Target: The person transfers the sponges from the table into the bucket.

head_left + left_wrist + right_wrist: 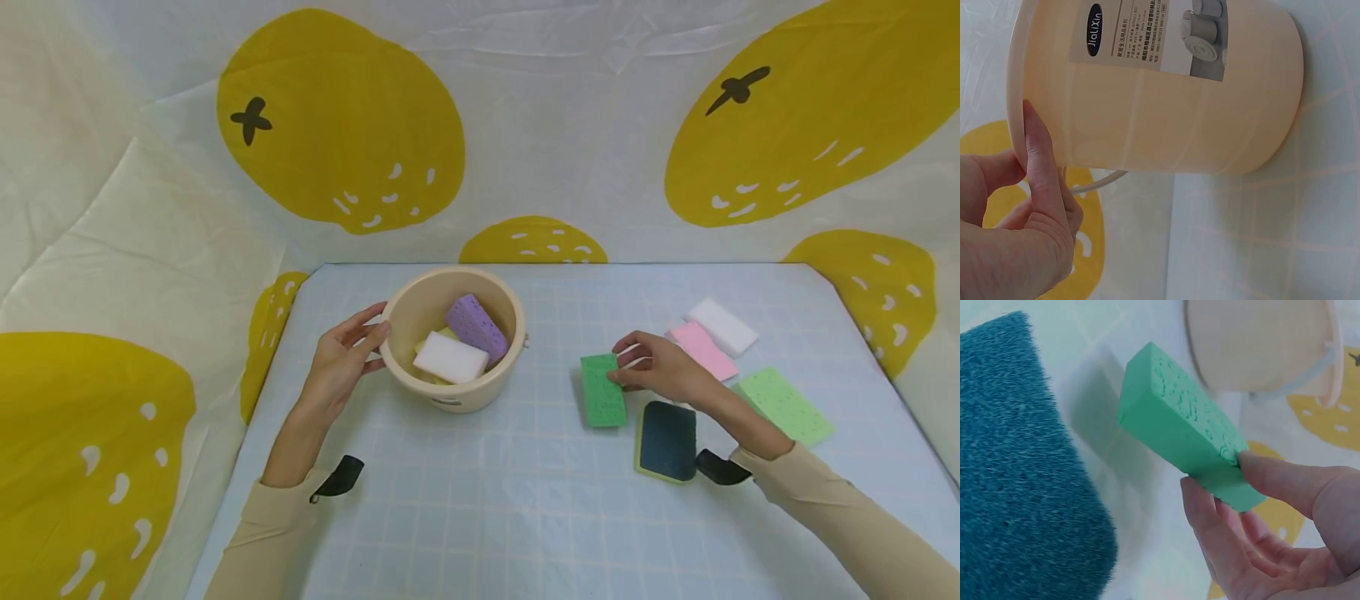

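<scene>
- Gripping the rim of the cream plastic bucket, the left hand sits at the bucket's left side, thumb and fingers close together about the edge.
- Right of the bucket, the right hand pinches a green sponge between thumb and fingers, near one end; it is a straight-edged block with a pitted broad face and smoother sides, its shadow falling apart from it.
- Inside the bucket, a porous purple sponge lies tilted beside a smooth, rounded-edged white sponge; something yellow beneath them is mostly covered, so its shape cannot be told.
- Farther right of the bucket, past the green sponge, a scouring sponge shows a bristly dark blue-green face over a thin yellowish layer.
- Well right of the bucket lie a pitted pale green sponge, a flat pink sponge and a white block; the right forearm partly covers the pale green one.
- Under the bucket, the desk wears a pale blue, faintly gridded, slightly glossy cover.
- On the bucket's wall, a printed label is cut off by the left wrist view's top edge; its small print is hard to read.
</scene>
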